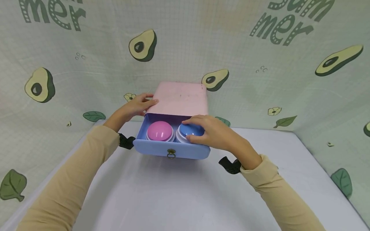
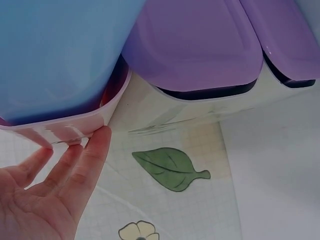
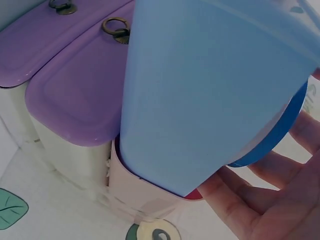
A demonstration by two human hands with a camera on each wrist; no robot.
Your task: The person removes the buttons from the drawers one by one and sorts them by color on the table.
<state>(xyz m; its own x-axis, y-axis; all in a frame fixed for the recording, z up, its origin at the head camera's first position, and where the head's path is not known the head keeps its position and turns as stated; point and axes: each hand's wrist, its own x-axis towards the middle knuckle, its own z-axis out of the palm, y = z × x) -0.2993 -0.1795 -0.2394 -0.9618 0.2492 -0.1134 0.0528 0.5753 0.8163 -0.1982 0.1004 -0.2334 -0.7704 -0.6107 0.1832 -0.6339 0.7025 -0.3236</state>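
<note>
A small drawer cabinet has a pink top casing (image 1: pixel 182 96) with its light-blue drawer (image 1: pixel 153 149) pulled out. Inside sit two round dome-topped buttons with white bases, a pink button (image 1: pixel 160 131) on the left and a blue button (image 1: pixel 192 129) on the right. My right hand (image 1: pixel 217 132) grips the blue button, thumb on the near side and fingers over the far side. Against the left side of the pink casing, my left hand (image 1: pixel 135 106) rests with extended fingers; its fingertips touch the casing in the left wrist view.
Below the blue drawer, closed purple drawers (image 2: pixel 200 45) in a pale casing (image 2: pixel 165 112) show in both wrist views. Brass ring pulls (image 3: pixel 116 31) hang on the drawer fronts. The cabinet stands on a white table (image 1: pixel 173 192) before an avocado-print cloth (image 1: pixel 179 41).
</note>
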